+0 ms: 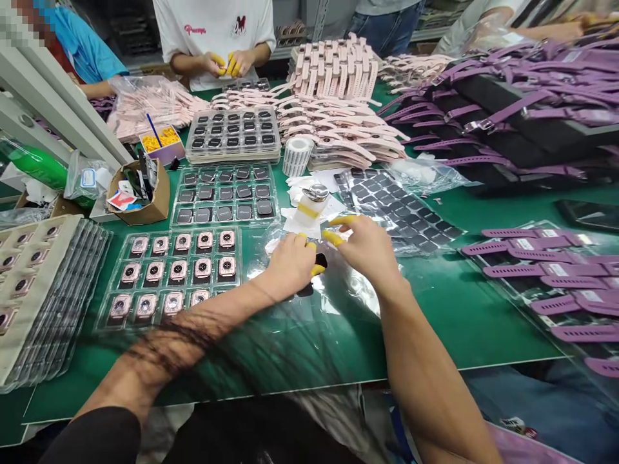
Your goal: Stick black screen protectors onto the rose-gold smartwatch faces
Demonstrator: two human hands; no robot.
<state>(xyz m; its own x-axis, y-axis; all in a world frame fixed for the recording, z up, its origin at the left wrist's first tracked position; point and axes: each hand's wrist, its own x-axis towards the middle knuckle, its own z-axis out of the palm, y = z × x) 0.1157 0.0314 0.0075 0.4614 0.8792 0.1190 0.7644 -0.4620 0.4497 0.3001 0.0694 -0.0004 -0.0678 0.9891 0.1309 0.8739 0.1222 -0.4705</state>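
Observation:
My left hand [293, 263], with yellow finger covers, pinches a small black square piece [321, 260] over clear plastic film [345, 283]. Just to its right, my right hand [362, 243] is raised with thumb and forefinger apart and nothing visible between them. A small bottle with a metal lid [313, 200] stands on white paper behind both hands. Another dark piece [305, 288] lies on the film below my left hand. Left of my hands sits a clear tray [240, 274] of pink-framed watch bodies, and behind it a tray [276, 212] of black squares.
A sheet of black stickers [401, 203] lies behind my right hand. Purple straps [561, 270] cover a tray at right. Stacked trays [62, 309] stand at far left, near a cardboard box [157, 200]. Across the table, a person's hands [227, 64] work beside pink straps [338, 122].

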